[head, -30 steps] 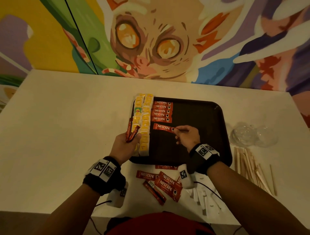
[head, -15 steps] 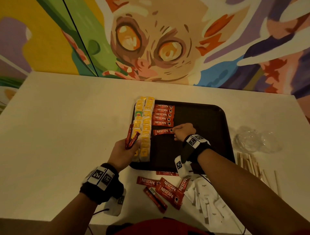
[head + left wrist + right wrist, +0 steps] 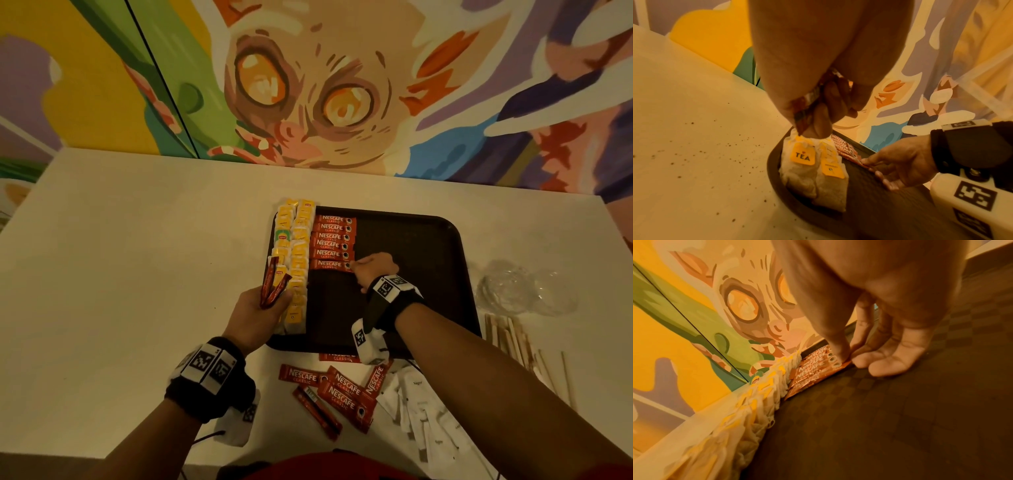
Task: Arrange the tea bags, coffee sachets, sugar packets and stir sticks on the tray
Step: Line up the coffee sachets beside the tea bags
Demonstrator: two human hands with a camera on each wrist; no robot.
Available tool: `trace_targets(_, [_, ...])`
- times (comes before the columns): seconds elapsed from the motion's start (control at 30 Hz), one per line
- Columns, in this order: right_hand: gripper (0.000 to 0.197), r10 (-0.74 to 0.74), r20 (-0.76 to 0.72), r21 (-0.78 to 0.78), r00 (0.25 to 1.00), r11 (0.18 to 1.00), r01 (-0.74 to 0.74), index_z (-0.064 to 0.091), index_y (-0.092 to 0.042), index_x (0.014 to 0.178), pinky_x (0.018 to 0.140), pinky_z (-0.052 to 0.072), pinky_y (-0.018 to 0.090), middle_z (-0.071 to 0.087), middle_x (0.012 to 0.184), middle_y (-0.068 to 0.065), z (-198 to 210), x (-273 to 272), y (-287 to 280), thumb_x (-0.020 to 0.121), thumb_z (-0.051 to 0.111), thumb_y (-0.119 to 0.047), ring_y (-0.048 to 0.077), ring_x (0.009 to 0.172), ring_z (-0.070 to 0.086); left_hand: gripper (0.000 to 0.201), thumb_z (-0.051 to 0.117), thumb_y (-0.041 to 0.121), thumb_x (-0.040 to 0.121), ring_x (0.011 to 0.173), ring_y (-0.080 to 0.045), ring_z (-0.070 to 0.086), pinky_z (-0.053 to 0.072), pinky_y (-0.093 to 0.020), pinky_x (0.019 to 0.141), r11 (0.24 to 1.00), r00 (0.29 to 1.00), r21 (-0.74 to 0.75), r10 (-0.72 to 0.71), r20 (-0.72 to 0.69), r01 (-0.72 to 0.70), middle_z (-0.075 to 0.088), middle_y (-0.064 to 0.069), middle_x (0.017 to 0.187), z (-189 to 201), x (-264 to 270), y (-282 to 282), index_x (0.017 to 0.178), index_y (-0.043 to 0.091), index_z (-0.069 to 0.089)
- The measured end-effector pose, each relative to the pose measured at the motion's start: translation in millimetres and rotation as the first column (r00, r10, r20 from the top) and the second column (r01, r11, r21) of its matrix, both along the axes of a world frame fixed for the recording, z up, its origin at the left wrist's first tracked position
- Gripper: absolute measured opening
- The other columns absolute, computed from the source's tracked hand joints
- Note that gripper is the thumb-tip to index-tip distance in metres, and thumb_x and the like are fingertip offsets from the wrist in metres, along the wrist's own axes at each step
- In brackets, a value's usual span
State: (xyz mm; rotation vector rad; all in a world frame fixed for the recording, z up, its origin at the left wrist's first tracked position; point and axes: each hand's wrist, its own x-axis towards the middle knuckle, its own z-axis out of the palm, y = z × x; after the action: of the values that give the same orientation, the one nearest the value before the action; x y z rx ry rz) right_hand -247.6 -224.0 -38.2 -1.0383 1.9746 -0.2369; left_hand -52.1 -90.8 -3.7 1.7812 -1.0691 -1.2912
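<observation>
We see right hand (image 3: 375,270) pinching end of sixth coffee sachet (image 3: 330,264), laying it under sachet column (image 3: 334,240) on tray (image 3: 428,274), snug beside tea bags (image 3: 296,260); likely keeping rows tidy. Left hand (image 3: 255,317) grips spare sachets (image 3: 272,286) upright by tea bags, we judge as ready supply. Head view alone shows loose sachets (image 3: 337,390), sugar packets (image 3: 424,411), stir sticks (image 3: 517,339) on table (image 3: 120,274). Right wrist view shows thumb (image 3: 838,350) pressing sachet against fingertips (image 3: 885,365).

Six coffee sachets (image 3: 331,241) (red) on one tray (image 3: 411,274).
</observation>
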Motion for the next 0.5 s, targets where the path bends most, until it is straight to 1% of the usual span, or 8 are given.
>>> trace_targets(0.1, [0.024,0.025,-0.012,-0.002,1.000,1.000,-0.025,0.069,-0.014,0.102,0.079,0.060,0.038,0.069,0.108,0.009,1.6,1.6,0.3,0.087,0.072,-0.032,0.024,0.088,0.068,0.026,0.058,0.027,0.094,0.069,0.010,0.059,0.045,-0.003,0.054,1.000,1.000,-0.004,0.004,0.022,-0.004,0.063,0.016,0.085,0.6,-0.8,-0.4,0.114,0.012,0.064])
trace_targets(0.17, [0.022,0.038,-0.015,-0.016,0.999,0.999,-0.038,0.070,-0.014,0.102,0.081,0.060,0.040,0.068,0.110,0.009,3.0,2.7,-0.2,0.087,0.072,-0.031,0.025,0.090,0.068,0.024,0.057,0.027,0.094,0.070,0.008,0.058,0.044,-0.003,0.053,1.000,0.999,-0.005,0.000,0.034,0.001,0.062,0.016,0.083,1.1,-1.5,-0.4,0.112,0.012,0.064])
trace_targets(0.23, [0.026,0.041,-0.012,-0.028,0.999,0.999,-0.041,0.069,-0.013,0.106,0.083,0.059,0.041,0.068,0.113,0.010,4.1,3.2,-0.3,0.087,0.072,-0.031,0.025,0.093,0.068,0.024,0.057,0.028,0.094,0.070,0.008,0.059,0.044,-0.003,0.052,1.000,0.999,-0.007,-0.004,0.036,0.004,0.062,0.015,0.084,1.1,-1.6,-0.6,0.112,0.013,0.064])
trace_targets(0.3, [0.031,0.039,-0.012,-0.036,0.999,0.999,-0.039,0.067,-0.013,0.111,0.084,0.059,0.042,0.067,0.115,0.010,4.5,3.5,-0.1,0.087,0.072,-0.031,0.025,0.095,0.068,0.023,0.057,0.028,0.094,0.067,0.011,0.060,0.045,-0.004,0.053,1.000,1.000,-0.008,-0.002,0.028,0.002,0.063,0.015,0.084,0.8,-1.4,-1.0,0.110,0.013,0.065])
trace_targets(0.37, [0.031,0.049,-0.016,-0.042,0.999,0.998,-0.050,0.067,-0.012,0.113,0.085,0.058,0.042,0.067,0.116,0.010,3.8,3.4,-0.1,0.087,0.072,-0.030,0.025,0.097,0.067,0.020,0.058,0.027,0.094,0.064,0.013,0.059,0.044,-0.003,0.053,1.000,1.000,-0.006,0.000,0.026,0.000,0.063,0.015,0.083,0.9,-1.2,-1.5,0.108,0.014,0.064])
trace_targets(0.5, [0.031,0.054,-0.007,-0.055,0.999,0.997,-0.054,0.066,-0.012,0.114,0.089,0.057,0.042,0.066,0.119,0.010,2.3,2.2,0.1,0.088,0.071,-0.027,0.025,0.102,0.066,0.020,0.058,0.030,0.094,0.074,0.007,0.061,0.045,-0.003,0.054,1.000,0.999,0.007,-0.015,0.030,0.014,0.064,0.014,0.086,0.9,-0.9,-1.7,0.108,0.016,0.064])
